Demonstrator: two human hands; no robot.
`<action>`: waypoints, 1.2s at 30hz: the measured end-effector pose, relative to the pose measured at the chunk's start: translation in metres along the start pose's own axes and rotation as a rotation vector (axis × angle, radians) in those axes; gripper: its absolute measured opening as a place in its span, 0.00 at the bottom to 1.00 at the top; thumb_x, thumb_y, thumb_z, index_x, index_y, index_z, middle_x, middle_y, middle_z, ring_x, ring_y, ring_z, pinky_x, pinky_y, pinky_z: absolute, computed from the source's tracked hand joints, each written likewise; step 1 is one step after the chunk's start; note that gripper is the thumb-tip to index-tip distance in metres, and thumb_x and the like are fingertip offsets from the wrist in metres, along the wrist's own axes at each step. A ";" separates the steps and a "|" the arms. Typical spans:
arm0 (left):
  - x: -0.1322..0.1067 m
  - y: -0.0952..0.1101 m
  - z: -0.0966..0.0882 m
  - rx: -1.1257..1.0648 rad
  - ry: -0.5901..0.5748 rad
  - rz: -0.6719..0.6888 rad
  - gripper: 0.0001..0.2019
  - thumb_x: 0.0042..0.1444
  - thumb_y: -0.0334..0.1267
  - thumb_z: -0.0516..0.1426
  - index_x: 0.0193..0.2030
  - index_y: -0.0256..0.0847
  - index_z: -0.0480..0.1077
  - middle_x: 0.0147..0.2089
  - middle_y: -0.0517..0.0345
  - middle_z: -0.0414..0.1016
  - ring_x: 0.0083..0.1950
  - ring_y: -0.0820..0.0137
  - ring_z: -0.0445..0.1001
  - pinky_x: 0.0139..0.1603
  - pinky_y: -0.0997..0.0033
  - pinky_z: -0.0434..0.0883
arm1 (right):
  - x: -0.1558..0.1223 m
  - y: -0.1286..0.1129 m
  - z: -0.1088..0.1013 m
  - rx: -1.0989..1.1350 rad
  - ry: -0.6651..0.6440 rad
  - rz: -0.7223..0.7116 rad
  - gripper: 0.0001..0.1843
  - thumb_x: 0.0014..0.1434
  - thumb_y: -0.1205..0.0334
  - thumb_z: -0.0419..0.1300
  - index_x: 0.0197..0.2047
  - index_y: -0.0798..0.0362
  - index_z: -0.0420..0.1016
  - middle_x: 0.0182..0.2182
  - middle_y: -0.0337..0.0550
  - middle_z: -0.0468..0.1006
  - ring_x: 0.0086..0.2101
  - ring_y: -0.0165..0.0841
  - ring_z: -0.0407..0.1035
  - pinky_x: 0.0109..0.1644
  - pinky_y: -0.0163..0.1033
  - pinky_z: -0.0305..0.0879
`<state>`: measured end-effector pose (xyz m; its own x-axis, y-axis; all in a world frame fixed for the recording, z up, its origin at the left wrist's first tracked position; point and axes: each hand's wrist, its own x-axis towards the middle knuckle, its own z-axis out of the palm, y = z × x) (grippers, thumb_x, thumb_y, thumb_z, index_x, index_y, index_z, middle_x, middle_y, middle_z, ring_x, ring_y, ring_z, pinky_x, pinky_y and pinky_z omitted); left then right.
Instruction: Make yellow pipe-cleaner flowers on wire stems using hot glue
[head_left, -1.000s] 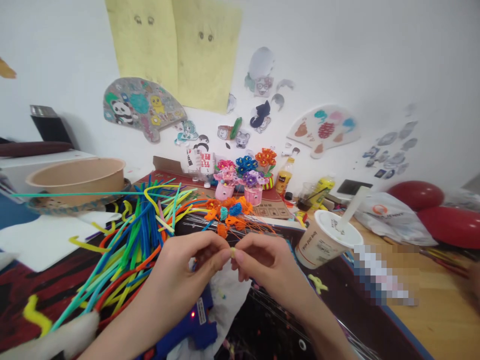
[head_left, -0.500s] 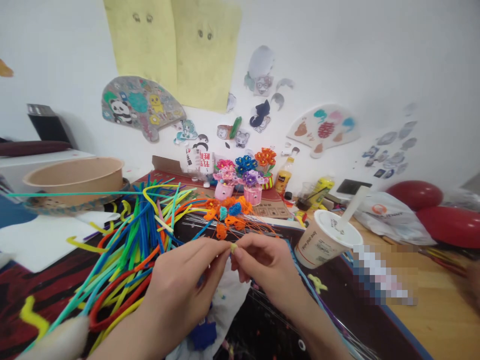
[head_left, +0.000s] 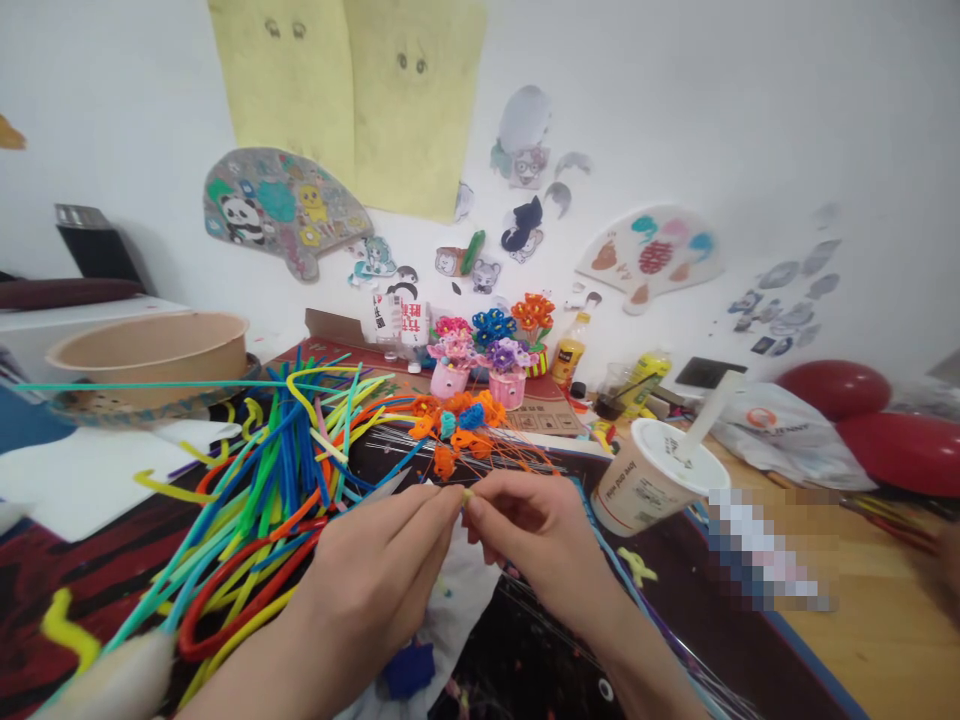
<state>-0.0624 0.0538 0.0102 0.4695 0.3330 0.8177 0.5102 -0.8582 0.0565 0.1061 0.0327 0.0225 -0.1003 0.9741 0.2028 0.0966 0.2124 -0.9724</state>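
Note:
My left hand [head_left: 375, 570] and my right hand [head_left: 544, 550] meet in front of me, both with fingers pinched. Between their fingertips is a small yellow piece of pipe cleaner [head_left: 466, 496], mostly covered by the fingers. A grey pointed blade [head_left: 391, 484] shows just behind my left knuckles; whether that hand holds it is hidden. Left of my left hand lies a bundle of coloured pipe cleaners [head_left: 289, 450]. Beyond the hands are orange pipe-cleaner flowers [head_left: 469, 440] on thin stems. A yellow twisted piece [head_left: 637, 567] lies right of my right wrist.
A paper cup [head_left: 649, 485] with a straw stands to the right. Pink flower pots [head_left: 508, 388] and a juice bottle [head_left: 568, 352] stand by the wall. At left is a tan basin [head_left: 150, 360]; at right, a plastic bag [head_left: 787, 435] and red balloons [head_left: 900, 450].
My left hand has rolled slightly, its fingers closer together, and the grey blade now shows behind it. My right hand keeps nearly the same pinch.

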 end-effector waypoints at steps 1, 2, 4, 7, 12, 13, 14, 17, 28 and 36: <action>0.000 0.000 0.000 0.005 -0.002 0.000 0.10 0.63 0.24 0.50 0.44 0.36 0.71 0.35 0.54 0.81 0.33 0.72 0.80 0.37 0.80 0.73 | 0.000 0.000 0.000 -0.003 0.001 -0.001 0.11 0.58 0.58 0.62 0.27 0.55 0.75 0.19 0.35 0.71 0.20 0.24 0.63 0.23 0.30 0.59; 0.000 0.001 0.000 0.007 -0.006 -0.001 0.10 0.63 0.24 0.50 0.44 0.36 0.71 0.35 0.54 0.81 0.33 0.73 0.80 0.36 0.80 0.73 | 0.000 0.000 0.000 -0.004 0.001 -0.003 0.11 0.58 0.58 0.62 0.26 0.55 0.75 0.19 0.35 0.71 0.20 0.25 0.63 0.23 0.30 0.59; -0.001 0.001 0.000 0.010 -0.005 0.001 0.11 0.63 0.23 0.50 0.44 0.36 0.71 0.34 0.55 0.81 0.32 0.73 0.80 0.35 0.80 0.73 | 0.000 -0.001 0.001 -0.003 -0.002 -0.005 0.12 0.58 0.58 0.62 0.26 0.55 0.76 0.19 0.35 0.71 0.20 0.24 0.63 0.23 0.30 0.59; -0.003 0.000 0.000 0.019 -0.005 0.002 0.11 0.62 0.23 0.50 0.45 0.37 0.71 0.34 0.55 0.81 0.32 0.72 0.80 0.35 0.80 0.73 | 0.000 0.000 0.001 0.000 -0.007 0.001 0.11 0.58 0.59 0.61 0.27 0.55 0.76 0.19 0.35 0.71 0.20 0.24 0.62 0.24 0.30 0.59; -0.001 0.000 0.001 0.022 0.035 0.027 0.10 0.63 0.24 0.50 0.44 0.37 0.71 0.34 0.55 0.81 0.33 0.72 0.80 0.35 0.80 0.73 | -0.001 0.004 0.002 -0.006 -0.014 -0.007 0.10 0.59 0.61 0.61 0.28 0.56 0.75 0.20 0.36 0.72 0.21 0.24 0.63 0.25 0.30 0.59; 0.000 0.000 0.001 0.013 0.055 0.040 0.10 0.63 0.24 0.49 0.42 0.37 0.71 0.32 0.56 0.81 0.30 0.73 0.80 0.32 0.80 0.73 | -0.001 0.004 0.002 -0.006 -0.014 -0.008 0.10 0.59 0.61 0.61 0.28 0.56 0.75 0.20 0.36 0.72 0.21 0.24 0.63 0.25 0.30 0.59; 0.001 0.000 0.001 0.000 0.066 0.046 0.11 0.63 0.24 0.49 0.40 0.37 0.71 0.31 0.57 0.80 0.28 0.74 0.79 0.30 0.80 0.72 | -0.001 0.003 0.003 -0.006 -0.015 -0.009 0.10 0.59 0.61 0.61 0.27 0.56 0.75 0.20 0.36 0.72 0.21 0.24 0.63 0.24 0.30 0.58; 0.003 0.001 0.001 -0.028 0.083 0.034 0.11 0.63 0.25 0.50 0.37 0.38 0.72 0.29 0.59 0.79 0.25 0.75 0.77 0.28 0.80 0.71 | -0.001 0.001 0.003 -0.003 -0.006 -0.014 0.10 0.58 0.62 0.61 0.27 0.56 0.75 0.20 0.35 0.71 0.20 0.24 0.62 0.24 0.30 0.58; 0.012 0.009 -0.006 -0.232 0.101 -0.238 0.07 0.61 0.30 0.56 0.35 0.40 0.75 0.26 0.67 0.79 0.22 0.83 0.76 0.27 0.91 0.69 | 0.000 0.000 -0.001 0.080 -0.044 -0.066 0.09 0.60 0.62 0.61 0.31 0.55 0.80 0.23 0.36 0.73 0.23 0.24 0.63 0.27 0.30 0.60; 0.008 0.008 -0.002 -0.267 0.149 -0.230 0.06 0.60 0.28 0.57 0.36 0.40 0.75 0.26 0.65 0.79 0.24 0.82 0.77 0.30 0.91 0.71 | -0.001 0.001 -0.001 0.080 -0.069 -0.110 0.10 0.62 0.61 0.60 0.33 0.55 0.81 0.24 0.37 0.73 0.24 0.25 0.63 0.28 0.31 0.61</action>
<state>-0.0559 0.0484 0.0189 0.2443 0.4850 0.8397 0.3746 -0.8459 0.3796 0.1070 0.0315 0.0216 -0.1743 0.9369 0.3029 0.0024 0.3080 -0.9514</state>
